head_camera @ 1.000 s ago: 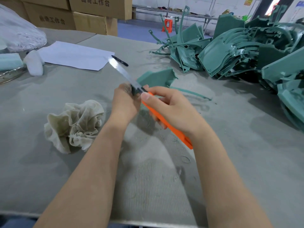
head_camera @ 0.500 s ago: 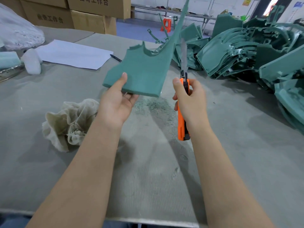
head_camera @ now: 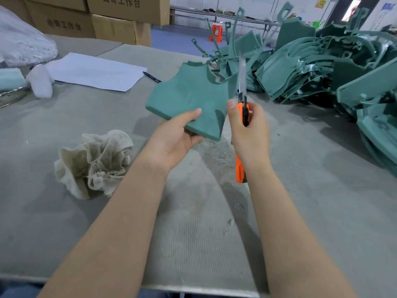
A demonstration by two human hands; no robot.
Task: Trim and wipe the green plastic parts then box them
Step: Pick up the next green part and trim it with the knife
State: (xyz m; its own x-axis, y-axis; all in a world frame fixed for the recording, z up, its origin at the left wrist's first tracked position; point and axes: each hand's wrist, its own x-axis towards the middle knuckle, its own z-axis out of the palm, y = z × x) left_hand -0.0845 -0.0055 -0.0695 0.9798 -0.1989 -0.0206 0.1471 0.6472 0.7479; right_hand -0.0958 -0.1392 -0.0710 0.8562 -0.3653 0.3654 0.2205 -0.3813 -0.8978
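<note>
The left hand (head_camera: 171, 136) holds 1 green part (head_camera: 189, 97) in the air above the table (head_camera: 193, 233), up and to the right of the rag (head_camera: 94, 162). Its thumb lies on the part's top face and its fingers curl under the near edge. The part is a flat panel tilted toward the camera, with a thin curved arm rising from its far side. The right hand (head_camera: 249, 130), further right of the rag, is wrapped round an orange knife (head_camera: 243, 114), thumb along the handle. The blade (head_camera: 242, 76) points up just beside the part's right edge; whether it touches I cannot tell. The rag lies crumpled on the table. Far to its right sits a pile (head_camera: 322, 65) of green parts. Beyond the rag lie a paper (head_camera: 92, 72) and a pen (head_camera: 152, 77), with boxes (head_camera: 120, 26) further back.
</note>
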